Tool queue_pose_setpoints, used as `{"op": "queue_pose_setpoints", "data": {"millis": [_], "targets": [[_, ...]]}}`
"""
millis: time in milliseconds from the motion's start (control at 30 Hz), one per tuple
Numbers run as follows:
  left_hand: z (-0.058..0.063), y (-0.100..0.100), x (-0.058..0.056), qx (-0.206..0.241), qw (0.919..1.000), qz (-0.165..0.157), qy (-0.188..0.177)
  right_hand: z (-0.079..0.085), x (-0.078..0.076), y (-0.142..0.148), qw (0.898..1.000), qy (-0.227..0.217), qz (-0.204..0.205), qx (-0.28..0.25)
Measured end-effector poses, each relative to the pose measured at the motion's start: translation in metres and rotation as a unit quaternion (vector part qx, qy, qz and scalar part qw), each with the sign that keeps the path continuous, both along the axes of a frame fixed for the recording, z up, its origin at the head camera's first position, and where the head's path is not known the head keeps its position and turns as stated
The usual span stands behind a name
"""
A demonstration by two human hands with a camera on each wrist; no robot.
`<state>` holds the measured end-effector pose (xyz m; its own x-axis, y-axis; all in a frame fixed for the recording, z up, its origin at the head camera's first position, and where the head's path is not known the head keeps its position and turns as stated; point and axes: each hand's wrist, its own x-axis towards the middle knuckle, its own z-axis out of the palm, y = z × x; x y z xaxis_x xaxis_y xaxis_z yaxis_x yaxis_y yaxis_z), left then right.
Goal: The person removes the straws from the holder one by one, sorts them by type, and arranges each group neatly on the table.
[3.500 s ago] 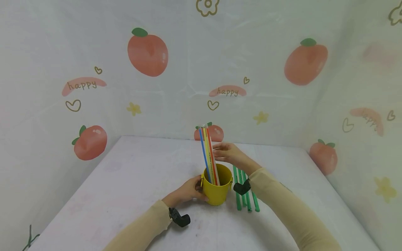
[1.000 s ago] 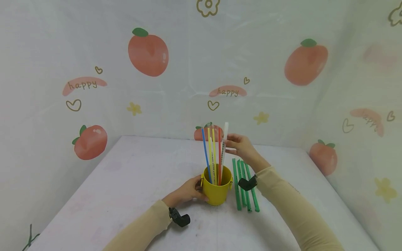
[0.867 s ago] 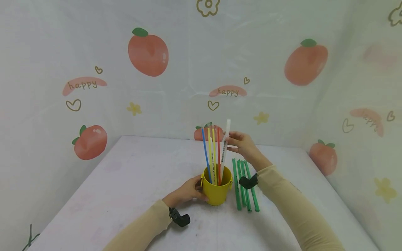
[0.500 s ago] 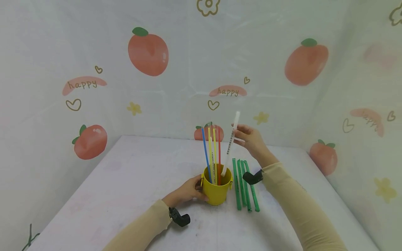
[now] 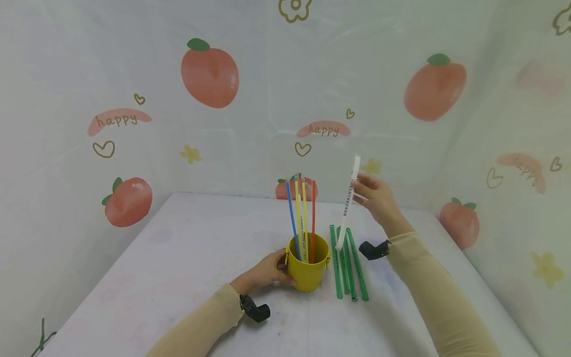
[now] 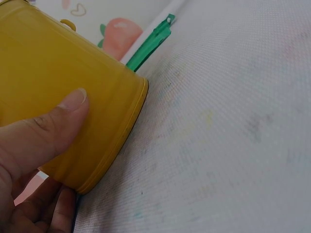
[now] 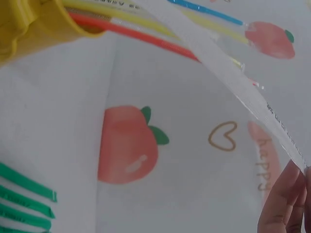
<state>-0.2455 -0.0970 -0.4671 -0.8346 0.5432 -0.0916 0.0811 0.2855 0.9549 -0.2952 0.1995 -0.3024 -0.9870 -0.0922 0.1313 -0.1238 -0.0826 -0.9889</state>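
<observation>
My left hand (image 5: 266,271) grips the side of a small yellow bucket (image 5: 308,276) on the table; in the left wrist view the thumb (image 6: 53,128) lies against its wall, the other fingers near its base. Plastic-wrapped straws stand in the bucket: a blue straw (image 5: 292,206), yellow straws (image 5: 305,206) and a red straw (image 5: 313,213), with printed wrapping among them. Up to the right, my right hand (image 5: 376,198) pinches a white paper-wrapped straw (image 5: 348,203) with dark print near its upper part. It slants, its lower end overlapping several green wrapped straws (image 5: 337,272) in the head view.
The green straws lie roughly side by side on the white table (image 5: 200,248), right of the bucket. A white curtain (image 5: 250,148) with printed fruit hangs behind and at the sides. A black wrist camera (image 5: 256,310) sits on my left wrist, another (image 5: 373,250) on my right.
My right hand has drawn the white wrapped straw up out of the bucket and moved it right. The coloured straws have spread apart in the bucket. My left hand stays put.
</observation>
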Motion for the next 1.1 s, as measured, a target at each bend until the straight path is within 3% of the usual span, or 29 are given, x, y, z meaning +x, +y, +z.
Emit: {"op": "queue_pose_setpoints", "data": {"millis": [300,567,1100], "targets": [[-0.001,0.000,0.000,-0.003,1.0000,0.004,-0.001,-0.012,0.003,0.022,1.000,0.005,-0.002,-0.024],[-0.002,0.000,-0.002,-0.004,0.9999,-0.004,0.011,-0.023,0.005,0.038,0.998,-0.020,-0.019,0.054],[-0.003,0.001,-0.002,-0.004,1.0000,0.000,0.005,-0.063,0.002,0.063,0.991,-0.073,-0.006,0.115]]}}
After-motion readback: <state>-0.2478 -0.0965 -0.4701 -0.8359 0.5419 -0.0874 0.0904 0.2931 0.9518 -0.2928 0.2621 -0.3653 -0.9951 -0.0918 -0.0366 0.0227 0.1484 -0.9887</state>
